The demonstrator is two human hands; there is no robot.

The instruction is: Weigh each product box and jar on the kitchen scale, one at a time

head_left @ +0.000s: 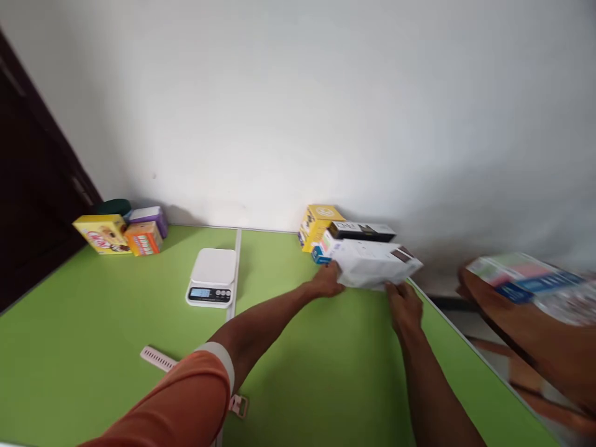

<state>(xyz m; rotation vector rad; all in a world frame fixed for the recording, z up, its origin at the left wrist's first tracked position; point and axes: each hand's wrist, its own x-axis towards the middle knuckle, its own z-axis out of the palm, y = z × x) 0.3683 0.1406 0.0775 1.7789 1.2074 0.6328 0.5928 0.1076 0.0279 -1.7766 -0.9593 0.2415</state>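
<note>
At the right part of the green table (279, 347), a white plastic packet (372, 268) lies between my two hands. My left hand (327, 279) is closed at its left end, and my right hand (404, 303) grips its lower edge towards the right. Right behind the packet are a black and white box (361, 231) and a yellow box (319, 225). A small blue box (320, 255) peeks out beside my left fingers. Most of the fingertips are hidden by the packet.
A white digital scale (213, 270) sits left of centre. A pink watch strap (157, 357) lies partly under my left sleeve. At the back left stand a yellow biscuit box (103, 236), an orange box (143, 239) and a purple box (151, 216). Printed packaging (531, 279) rests on brown furniture at right.
</note>
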